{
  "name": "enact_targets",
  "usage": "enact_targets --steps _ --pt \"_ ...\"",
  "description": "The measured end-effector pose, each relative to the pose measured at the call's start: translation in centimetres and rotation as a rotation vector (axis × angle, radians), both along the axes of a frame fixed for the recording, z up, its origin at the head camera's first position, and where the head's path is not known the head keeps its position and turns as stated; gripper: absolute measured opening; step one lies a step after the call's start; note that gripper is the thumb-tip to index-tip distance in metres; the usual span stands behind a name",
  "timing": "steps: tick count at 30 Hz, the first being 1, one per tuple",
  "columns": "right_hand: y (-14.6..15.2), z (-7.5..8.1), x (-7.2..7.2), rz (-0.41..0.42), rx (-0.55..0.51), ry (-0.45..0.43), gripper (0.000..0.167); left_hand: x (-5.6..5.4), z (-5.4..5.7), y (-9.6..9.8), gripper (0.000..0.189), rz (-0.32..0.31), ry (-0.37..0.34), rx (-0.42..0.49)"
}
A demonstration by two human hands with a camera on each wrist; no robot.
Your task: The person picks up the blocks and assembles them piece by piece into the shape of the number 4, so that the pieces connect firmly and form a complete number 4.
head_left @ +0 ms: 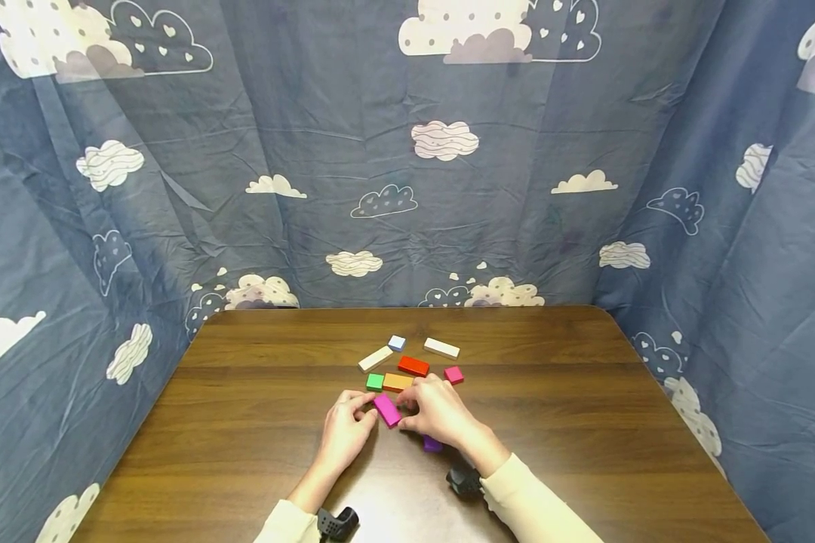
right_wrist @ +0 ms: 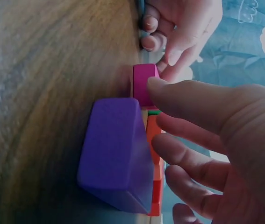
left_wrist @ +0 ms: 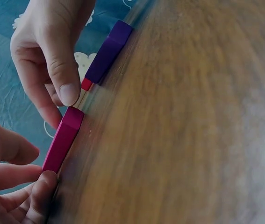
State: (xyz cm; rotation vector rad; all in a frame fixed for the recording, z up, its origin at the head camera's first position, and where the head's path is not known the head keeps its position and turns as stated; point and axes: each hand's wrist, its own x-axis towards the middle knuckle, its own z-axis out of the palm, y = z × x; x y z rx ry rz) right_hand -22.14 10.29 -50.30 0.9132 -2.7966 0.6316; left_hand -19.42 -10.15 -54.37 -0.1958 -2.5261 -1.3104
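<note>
A magenta block [head_left: 388,411] lies slantwise on the table between my two hands. My left hand [head_left: 345,430] pinches its left end with thumb and finger; in the left wrist view these fingertips [left_wrist: 49,177] are right at the block's end. My right hand [head_left: 440,414] is at the block's other end, thumb and index apart. The right wrist view shows that thumb [right_wrist: 183,95] overlapping the magenta block [right_wrist: 144,86], its other fingers loosely bent. Close under the right hand sits a purple block [right_wrist: 111,144], partly hidden from the head view.
Just beyond the hands lie a green block [head_left: 375,382] and an orange block [head_left: 397,382]. Farther back are a red block [head_left: 413,366], a pink block [head_left: 453,375], two cream blocks [head_left: 376,358] and a light blue block [head_left: 397,343]. A cloud-patterned curtain [head_left: 353,226] hangs behind the wooden table [head_left: 244,422].
</note>
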Motion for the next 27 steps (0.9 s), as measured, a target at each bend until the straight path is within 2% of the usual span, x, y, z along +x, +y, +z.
enact_targets --steps 7,17,23,27 --pt "-0.29 -0.23 -0.12 -0.001 -0.005 0.055 0.031 0.01 0.14 0.0 0.03 -0.002 0.008 -0.017" --pt "-0.37 -0.5 -0.17 -0.004 -0.017 0.057 0.032 -0.06 0.11 -0.18 0.027 -0.01 0.004 -0.013" --pt "-0.46 -0.77 -0.07 -0.014 -0.014 0.045 0.041 -0.08 0.1 -0.3 0.026 -0.04 -0.032 0.075" --pt "-0.52 -0.88 -0.15 -0.006 -0.026 0.05 0.049 -0.09 0.04 -0.17 0.022 -0.112 -0.074 0.223"
